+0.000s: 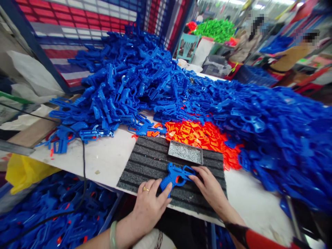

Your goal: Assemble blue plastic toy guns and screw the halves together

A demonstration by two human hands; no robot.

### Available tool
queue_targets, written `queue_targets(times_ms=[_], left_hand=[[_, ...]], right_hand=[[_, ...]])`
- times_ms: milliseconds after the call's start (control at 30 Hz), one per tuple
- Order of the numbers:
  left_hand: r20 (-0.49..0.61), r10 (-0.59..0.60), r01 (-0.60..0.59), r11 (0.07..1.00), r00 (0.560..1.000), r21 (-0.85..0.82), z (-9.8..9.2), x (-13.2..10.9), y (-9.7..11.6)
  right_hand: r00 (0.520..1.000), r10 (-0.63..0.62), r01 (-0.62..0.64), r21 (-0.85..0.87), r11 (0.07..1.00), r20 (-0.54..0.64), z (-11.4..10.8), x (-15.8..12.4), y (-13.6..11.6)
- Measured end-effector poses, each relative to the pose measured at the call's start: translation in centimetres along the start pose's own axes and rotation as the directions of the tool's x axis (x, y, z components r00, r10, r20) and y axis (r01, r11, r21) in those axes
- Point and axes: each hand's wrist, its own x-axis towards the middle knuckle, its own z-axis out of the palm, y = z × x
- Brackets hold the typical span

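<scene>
A blue plastic toy gun half (177, 176) with a small orange piece in it lies on a dark ribbed mat (145, 162) at the table's front edge. My left hand (149, 202), a ring on one finger, pinches the grip end of the gun half. My right hand (210, 186) holds its front end with the fingertips. Just behind it on the mat sits a shallow metal tray (185, 152) of tiny silvery parts. A heap of small orange pieces (202, 136) lies beyond the mat.
A huge pile of blue gun halves (160, 83) covers the table's back and right side (280, 138). More blue parts fill a bin below left (52, 214). A black cable (83, 166) crosses the white tabletop. Other people sit at the far right.
</scene>
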Motion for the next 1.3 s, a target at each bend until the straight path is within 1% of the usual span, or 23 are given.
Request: queue_targets(times_ms=[67, 133, 167, 200, 233, 267, 300, 333, 367, 400, 467, 500, 567, 633, 733, 833, 967, 1067, 1200, 1267, 1300], left_hand=[[-0.002, -0.009, 0.009, 0.999, 1.0, -0.039, 0.0, 0.1, 0.1], [-0.034, -0.019, 0.017, 0.997, 0.999, -0.082, -0.3, 0.6, 0.2], [-0.062, -0.028, 0.021, 0.995, 0.998, -0.102, -0.6, 1.2, 0.1], [-0.091, -0.039, 0.028, 0.993, 0.995, -0.118, -0.9, 2.1, 0.0], [-0.106, -0.051, 0.037, 0.991, 0.993, -0.126, -1.1, 3.3, -0.1], [-0.092, -0.059, 0.048, 0.992, 0.994, -0.12, -1.4, 4.9, -0.3], [-0.05, -0.066, 0.061, 0.994, 0.997, -0.094, -1.5, 6.8, -0.5], [0.054, -0.059, 0.062, 0.997, 0.997, -0.052, -1.5, 8.9, -0.7], [0.192, -0.049, 0.048, 0.999, 0.98, 0.006, -1.4, 11.1, -0.9], [0.328, -0.039, 0.019, 0.998, 0.944, 0.062, -1.2, 13.3, -1.0], [0.397, -0.039, 0.007, 0.997, 0.917, 0.082, -0.4, 16.9, -1.2], [0.419, -0.047, 0.009, 0.996, 0.907, 0.091, 0.0, 18.2, -1.3], [0.439, -0.059, 0.019, 0.995, 0.896, 0.095, 0.8, 19.8, -1.3], [0.449, -0.055, 0.016, 0.996, 0.892, 0.089, 1.2, 20.1, -1.3], [0.431, -0.036, 0.004, 0.997, 0.902, 0.076, 1.4, 19.6, -1.6], [0.414, -0.022, -0.004, 0.998, 0.91, 0.062, 1.7, 19.0, -2.1], [0.395, 0.006, -0.019, 0.999, 0.919, 0.029, 2.3, 18.6, -2.5], [0.362, 0.014, -0.013, 1.0, 0.932, -0.005, 2.4, 18.5, -2.6], [0.329, 0.0, 0.031, 0.996, 0.944, -0.087, 2.5, 18.4, -2.7], [0.313, -0.015, 0.066, 0.986, 0.95, -0.152, 2.7, 18.5, -2.8], [0.304, -0.026, 0.087, 0.978, 0.952, -0.19, 2.8, 18.6, -2.9]], right_hand=[[0.996, -0.044, 0.036, -0.093, 0.995, -0.082, -0.8, 0.6, -0.1], [0.983, -0.112, 0.083, -0.192, 0.978, -0.145, -1.6, 1.8, 0.0], [0.978, -0.147, 0.11, -0.234, 0.966, -0.145, -2.0, 2.6, 0.0], [0.977, -0.176, 0.139, -0.266, 0.954, -0.12, -2.3, 3.5, 0.0], [0.978, -0.195, 0.167, -0.289, 0.943, -0.072, -2.6, 4.5, 0.0], [0.98, -0.2, 0.187, -0.305, 0.934, -0.012, -2.7, 5.5, 0.0], [0.982, -0.184, 0.191, -0.311, 0.931, 0.052, -2.7, 6.4, -0.2], [0.982, -0.15, 0.178, -0.311, 0.933, 0.111, -2.5, 7.3, -0.3], [0.982, -0.11, 0.154, -0.309, 0.938, 0.156, -2.4, 8.1, -0.6], [0.98, -0.071, 0.126, -0.307, 0.943, 0.186, -2.1, 8.7, -0.8], [0.979, -0.02, 0.082, -0.305, 0.949, 0.203, -1.7, 9.3, -1.2], [0.98, -0.01, 0.071, -0.305, 0.95, 0.196, -1.5, 9.5, -1.4], [0.984, -0.004, 0.058, -0.303, 0.951, 0.176, -1.3, 9.4, -1.4], [0.988, 0.0, 0.045, -0.296, 0.954, 0.153, -1.2, 9.1, -1.1], [0.994, -0.025, 0.051, -0.248, 0.968, 0.106, -0.8, 8.7, -0.6], [0.997, -0.073, 0.074, -0.136, 0.988, 0.015, -0.3, 8.5, -0.2], [0.989, -0.112, 0.113, 0.007, 0.994, -0.094, -0.2, 8.2, -0.3], [0.98, -0.145, 0.16, 0.104, 0.982, -0.139, -0.4, 7.7, -0.6], [0.973, -0.136, 0.173, 0.198, 0.965, -0.186, -0.7, 6.4, -1.0], [0.96, -0.2, 0.236, 0.181, 0.955, -0.196, -0.8, 5.7, -1.3], [0.944, -0.268, 0.299, 0.16, 0.941, -0.19, -0.9, 5.3, -1.5]])
